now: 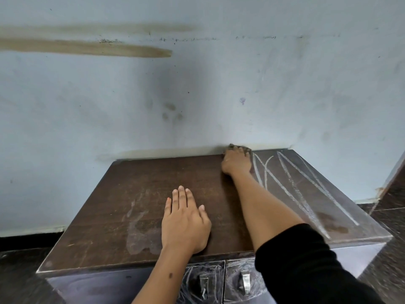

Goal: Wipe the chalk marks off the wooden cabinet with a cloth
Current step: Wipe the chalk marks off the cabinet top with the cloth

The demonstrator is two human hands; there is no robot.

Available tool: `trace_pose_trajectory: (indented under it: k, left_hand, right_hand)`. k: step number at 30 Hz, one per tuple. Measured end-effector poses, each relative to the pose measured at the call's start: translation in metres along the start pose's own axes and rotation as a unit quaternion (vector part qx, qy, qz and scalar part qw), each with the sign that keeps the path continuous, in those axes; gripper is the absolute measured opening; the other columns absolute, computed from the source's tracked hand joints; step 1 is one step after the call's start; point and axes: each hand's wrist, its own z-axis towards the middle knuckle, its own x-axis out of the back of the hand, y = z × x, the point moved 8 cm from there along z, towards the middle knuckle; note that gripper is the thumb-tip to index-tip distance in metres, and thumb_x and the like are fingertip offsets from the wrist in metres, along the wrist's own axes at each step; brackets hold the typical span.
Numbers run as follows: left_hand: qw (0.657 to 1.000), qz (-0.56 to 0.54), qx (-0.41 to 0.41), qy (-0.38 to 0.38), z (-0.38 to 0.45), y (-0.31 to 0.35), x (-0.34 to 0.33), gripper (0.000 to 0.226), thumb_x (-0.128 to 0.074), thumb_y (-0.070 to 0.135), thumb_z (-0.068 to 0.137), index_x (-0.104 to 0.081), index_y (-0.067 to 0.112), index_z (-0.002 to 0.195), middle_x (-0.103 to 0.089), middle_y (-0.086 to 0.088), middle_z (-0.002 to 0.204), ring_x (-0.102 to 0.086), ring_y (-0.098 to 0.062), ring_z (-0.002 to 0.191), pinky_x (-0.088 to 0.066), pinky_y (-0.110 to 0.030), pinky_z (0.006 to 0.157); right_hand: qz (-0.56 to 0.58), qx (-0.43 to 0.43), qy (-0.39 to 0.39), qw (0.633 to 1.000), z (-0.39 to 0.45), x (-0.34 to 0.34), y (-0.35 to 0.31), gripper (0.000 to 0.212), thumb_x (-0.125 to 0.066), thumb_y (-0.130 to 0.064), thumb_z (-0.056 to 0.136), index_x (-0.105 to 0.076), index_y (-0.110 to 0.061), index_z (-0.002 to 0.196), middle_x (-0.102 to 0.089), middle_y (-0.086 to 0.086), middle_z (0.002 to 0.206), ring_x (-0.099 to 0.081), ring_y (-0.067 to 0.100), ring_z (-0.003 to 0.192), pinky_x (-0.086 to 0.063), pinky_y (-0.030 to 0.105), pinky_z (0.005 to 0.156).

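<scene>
A dark wooden cabinet point(135, 189) stands against the wall. White chalk marks point(293, 185) zigzag across the right part of its top. More chalk scribbles point(197, 281) cover the two front doors around the metal handles. My right hand point(236, 161) is stretched to the back edge by the wall and grips a small brown cloth point(233, 147), mostly hidden under the fingers, just left of the chalk lines. My left hand point(185, 218) lies flat on the top, fingers straight, near the front middle. Faint smears point(138, 233) show to its left.
A pale blue stained wall point(197, 95) rises directly behind the cabinet. Dark tiled floor point(390, 216) lies to the right and to the lower left. Two metal door handles point(245, 279) stick out at the front.
</scene>
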Motion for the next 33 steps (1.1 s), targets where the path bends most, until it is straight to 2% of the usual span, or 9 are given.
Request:
trace_pose_trajectory:
  k: [2, 5, 8, 10, 14, 17, 20, 28, 33]
  left_hand:
    - [1.000, 0.003, 0.001, 0.005, 0.000, 0.000, 0.001, 0.059, -0.013, 0.036, 0.100, 0.001, 0.008, 0.150, 0.005, -0.009, 0.158, 0.007, -0.019, 0.146, 0.002, -0.035, 0.119]
    - [1.000, 0.000, -0.003, 0.001, 0.001, 0.000, 0.001, 0.059, -0.012, 0.037, 0.100, 0.001, 0.008, 0.150, 0.006, -0.009, 0.158, 0.008, -0.019, 0.145, 0.002, -0.034, 0.119]
    - [1.000, -0.002, -0.003, -0.003, 0.001, -0.001, 0.000, 0.059, -0.012, 0.037, 0.100, 0.001, 0.008, 0.150, 0.007, -0.008, 0.158, 0.008, -0.018, 0.145, 0.003, -0.034, 0.119]
    - [1.000, -0.002, -0.001, 0.000, 0.001, -0.002, 0.000, 0.059, -0.012, 0.038, 0.100, 0.000, 0.009, 0.150, 0.006, -0.007, 0.158, 0.008, -0.017, 0.145, 0.003, -0.033, 0.119]
    - [1.000, 0.000, -0.003, 0.000, 0.002, -0.001, 0.000, 0.059, -0.011, 0.038, 0.100, 0.001, 0.009, 0.150, 0.007, -0.006, 0.158, 0.008, -0.017, 0.145, 0.005, -0.032, 0.118]
    - [1.000, 0.002, -0.003, 0.001, 0.001, -0.001, 0.000, 0.059, -0.011, 0.038, 0.100, 0.001, 0.009, 0.150, 0.007, -0.007, 0.158, 0.007, -0.017, 0.145, 0.004, -0.032, 0.117]
    - [1.000, 0.000, -0.002, -0.002, 0.001, -0.002, 0.000, 0.059, -0.012, 0.037, 0.100, 0.000, 0.009, 0.150, 0.005, -0.007, 0.158, 0.006, -0.018, 0.146, 0.003, -0.033, 0.118]
    - [1.000, 0.000, -0.002, -0.015, -0.001, 0.002, 0.004, 0.058, -0.013, 0.036, 0.101, -0.005, 0.006, 0.150, 0.002, -0.010, 0.158, 0.004, -0.021, 0.146, 0.003, -0.034, 0.118]
    - [0.999, -0.006, 0.008, 0.038, -0.011, 0.012, 0.015, 0.058, -0.013, 0.035, 0.101, -0.008, 0.005, 0.150, 0.000, -0.011, 0.158, 0.005, -0.022, 0.146, 0.005, -0.035, 0.117]
  right_hand:
    - [-0.002, 0.043, 0.003, 0.999, -0.008, -0.007, -0.040, 0.050, -0.037, -0.020, 0.095, -0.034, -0.008, 0.143, -0.029, 0.012, 0.151, -0.024, 0.028, 0.141, -0.017, 0.044, 0.117]
    - [0.017, 0.169, -0.022, 0.985, -0.030, -0.020, -0.108, 0.050, -0.037, -0.020, 0.096, -0.033, -0.014, 0.145, -0.024, 0.009, 0.154, -0.020, 0.025, 0.143, -0.013, 0.041, 0.118]
    - [0.040, 0.227, -0.058, 0.971, -0.036, -0.022, -0.122, 0.050, -0.036, -0.019, 0.098, -0.030, -0.020, 0.147, -0.021, 0.006, 0.156, -0.017, 0.023, 0.144, -0.012, 0.039, 0.118]
    - [0.038, 0.222, -0.065, 0.972, -0.030, -0.017, -0.104, 0.049, -0.036, -0.018, 0.098, -0.030, -0.021, 0.147, -0.022, 0.006, 0.155, -0.020, 0.024, 0.143, -0.015, 0.038, 0.117]
    - [0.033, 0.140, -0.037, 0.989, -0.007, -0.006, -0.039, 0.050, -0.041, -0.017, 0.095, -0.035, -0.022, 0.145, -0.026, 0.008, 0.154, -0.027, 0.028, 0.140, -0.019, 0.039, 0.117]
    - [0.025, 0.099, -0.039, 0.994, 0.000, -0.001, 0.002, 0.051, -0.038, -0.018, 0.096, -0.031, -0.021, 0.146, -0.021, 0.006, 0.156, -0.020, 0.025, 0.143, -0.015, 0.040, 0.118]
    - [0.019, 0.096, -0.041, 0.994, -0.014, 0.004, 0.010, 0.050, -0.035, -0.018, 0.098, -0.028, -0.020, 0.148, -0.017, 0.006, 0.157, -0.014, 0.024, 0.145, -0.010, 0.040, 0.119]
    - [0.076, 0.115, -0.040, 0.990, -0.128, 0.027, 0.032, 0.047, -0.033, -0.020, 0.099, -0.031, -0.025, 0.146, -0.018, 0.001, 0.157, -0.014, 0.019, 0.145, -0.008, 0.035, 0.118]
    - [0.084, 0.115, 0.008, 0.990, -0.219, 0.041, 0.052, 0.045, -0.025, -0.023, 0.102, -0.029, -0.032, 0.147, -0.017, -0.006, 0.157, -0.010, 0.010, 0.145, -0.004, 0.028, 0.118]
